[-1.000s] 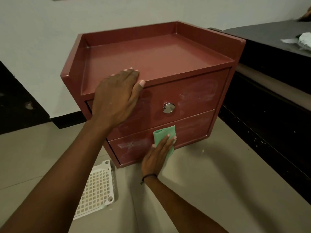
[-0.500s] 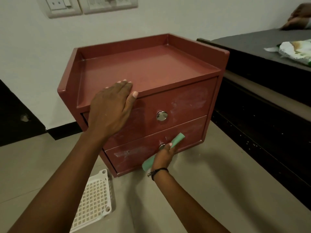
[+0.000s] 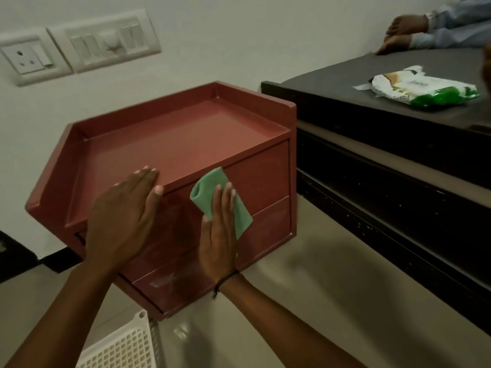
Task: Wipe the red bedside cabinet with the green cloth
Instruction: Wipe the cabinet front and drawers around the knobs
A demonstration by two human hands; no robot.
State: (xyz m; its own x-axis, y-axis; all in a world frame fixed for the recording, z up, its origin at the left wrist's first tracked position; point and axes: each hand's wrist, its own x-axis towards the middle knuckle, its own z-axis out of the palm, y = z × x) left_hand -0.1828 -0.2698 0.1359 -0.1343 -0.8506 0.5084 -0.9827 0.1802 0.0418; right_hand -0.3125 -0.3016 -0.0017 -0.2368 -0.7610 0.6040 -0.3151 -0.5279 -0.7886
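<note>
The red bedside cabinet [image 3: 186,144] stands on the floor against the wall, with a rimmed top and two drawer fronts. My left hand [image 3: 125,216] lies flat over the front edge of its top, fingers on the top surface, holding nothing. My right hand [image 3: 219,235] presses the folded green cloth [image 3: 212,192] flat against the upper drawer front. The hand and cloth hide the drawer knobs. White smears show on the lower drawer front [image 3: 170,282].
A dark bed frame [image 3: 398,181] with a grey mattress stands right of the cabinet, a white and green packet [image 3: 422,88] on it. Another person's hands [image 3: 403,33] rest at its far edge. A white plastic basket [image 3: 122,343] lies on the floor at the cabinet's lower left.
My right hand has moved the green cloth up from the lower drawer to the upper drawer front. The view has tilted up, showing wall switches and more of the bed. My left hand stays on the top edge.
</note>
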